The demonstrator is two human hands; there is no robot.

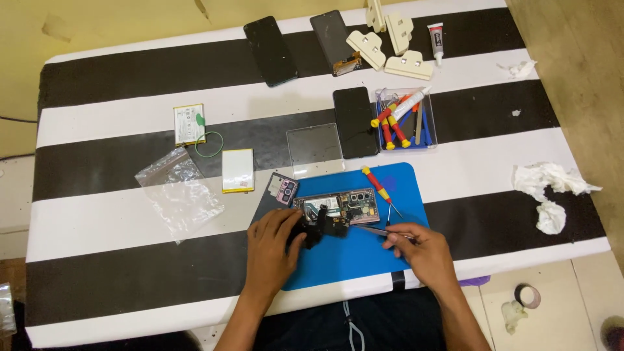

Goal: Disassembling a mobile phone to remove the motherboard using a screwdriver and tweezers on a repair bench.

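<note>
Head view: left hand (272, 244) is gripping the near-left end of the opened phone (337, 210), fingers (294, 229) clenched around its dark edge. Phone is lying on the blue mat (364, 250), internals facing up, directly between both hands. Right hand (424, 250) is pinching tweezers (380, 230), fingers closed on them, tips pointing left into the phone's lower edge. Red-and-yellow screwdriver (377, 185) is lying just beyond the right fingers, near the phone's right end. Small camera cover piece (284, 190) is sitting just beyond the left fingers. Further out from the left hand: clear plastic lid (314, 149), two batteries (237, 170), plastic bag (179, 192). Beyond the right hand: tool tray (406, 120), dark phones, clamps, all on the striped table (130, 260). Crumpled tissues (549, 188) are lying well off to the right.
</note>
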